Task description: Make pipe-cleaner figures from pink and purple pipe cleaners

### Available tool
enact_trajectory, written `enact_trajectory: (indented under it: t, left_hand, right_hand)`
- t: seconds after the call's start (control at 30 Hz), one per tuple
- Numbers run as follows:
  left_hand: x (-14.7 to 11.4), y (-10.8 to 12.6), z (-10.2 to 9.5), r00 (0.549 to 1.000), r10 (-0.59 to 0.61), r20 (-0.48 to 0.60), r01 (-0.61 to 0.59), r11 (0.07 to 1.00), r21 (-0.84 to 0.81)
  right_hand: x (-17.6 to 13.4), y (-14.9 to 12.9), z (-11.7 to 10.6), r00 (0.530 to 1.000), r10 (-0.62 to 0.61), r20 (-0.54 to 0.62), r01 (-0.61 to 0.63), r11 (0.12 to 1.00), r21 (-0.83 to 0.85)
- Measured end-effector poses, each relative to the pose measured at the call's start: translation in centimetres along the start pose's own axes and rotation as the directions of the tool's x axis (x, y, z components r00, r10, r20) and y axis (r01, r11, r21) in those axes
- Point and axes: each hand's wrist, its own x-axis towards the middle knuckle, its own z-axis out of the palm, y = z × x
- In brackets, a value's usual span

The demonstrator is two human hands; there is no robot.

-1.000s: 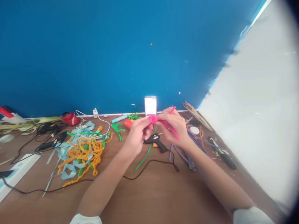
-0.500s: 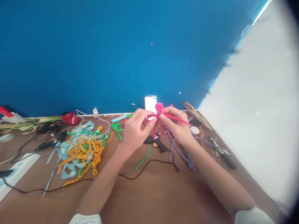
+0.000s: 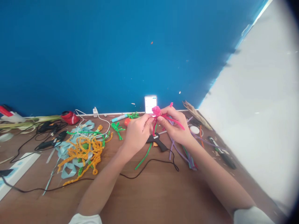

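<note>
the left grip (image 3: pixel 137 129) and right grip (image 3: pixel 178 126) hide the middle of a pink fuzzy piece (image 3: pixel 156 110) and part of a lit phone (image 3: pixel 150 102) beyond them, its screen unreadable. coiled and rounded on top, the piece is pinched by both, its bulb just above their fingertips, strands trailing below and rightward.

The pink piece (image 3: pixel 156 110) looks fuzzy and matt, the glue gun (image 3: pixel 160 144) plastic, the tabletop (image 3: pixel 149 199) smooth wood
</note>
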Motion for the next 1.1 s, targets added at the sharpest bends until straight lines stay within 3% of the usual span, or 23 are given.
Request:
enact_trajectory:
  t: [0.07,0.13,0.23,0.3,0.37,0.47,0.57,0.7,0.87,0.97,1.1]
  left_hand:
    - [0.0,0.2,-0.5,0.974,-0.147,0.17,0.19,0.943,-0.274]
    - [0.1,0.1,-1.0,0.917,-0.205,0.343,0.356,0.811,-0.465]
    - [0.3,-0.5,-1.6,0.834,-0.14,0.533,0.49,0.63,-0.602]
    - [0.5,-0.8,-1.6,0.823,-0.098,0.559,0.501,0.589,-0.634]
    - [0.7,-1.0,-1.4,0.865,-0.116,0.488,0.439,0.645,-0.626]
    - [0.7,-0.9,-0.7,0.962,-0.151,0.227,0.252,0.81,-0.529]
    - [0.5,-0.9,-0.2,0.993,-0.109,0.044,0.118,0.895,-0.43]
    - [0.4,-1.4,-0.1,0.999,-0.023,0.047,0.041,0.902,-0.429]
    - [0.7,-2.4,0.8,0.983,0.166,0.079,-0.075,0.752,-0.655]
    - [0.8,-2.5,1.4,0.977,0.197,0.077,-0.083,0.694,-0.715]
    - [1.0,-2.7,1.6,0.973,0.231,0.022,-0.15,0.698,-0.7]
  right_hand:
    - [0.1,0.1,-0.1,0.999,-0.049,0.021,0.05,0.998,-0.031]
    - [0.1,0.1,-0.3,0.993,-0.103,0.049,0.105,0.993,-0.045]
    - [0.1,0.0,-0.5,0.984,-0.154,0.091,0.158,0.987,-0.038]
    - [0.1,0.0,-0.7,0.986,-0.143,0.088,0.147,0.989,-0.033]
    - [0.1,0.2,-0.7,0.994,-0.095,0.057,0.097,0.995,-0.035]
    - [0.2,0.5,-0.7,1.0,-0.002,-0.007,0.002,1.0,-0.02]
    - [0.2,0.6,-0.7,0.997,0.062,-0.038,-0.061,0.998,0.023]
    - [0.3,0.1,-0.8,0.995,0.09,-0.03,-0.088,0.995,0.053]
    - [0.3,-0.4,-0.7,0.995,0.102,0.013,-0.102,0.987,0.122]
    - [0.4,-0.6,-0.6,0.995,0.098,0.032,-0.102,0.984,0.147]
    - [0.5,-1.0,-0.6,0.996,0.084,0.027,-0.088,0.985,0.15]
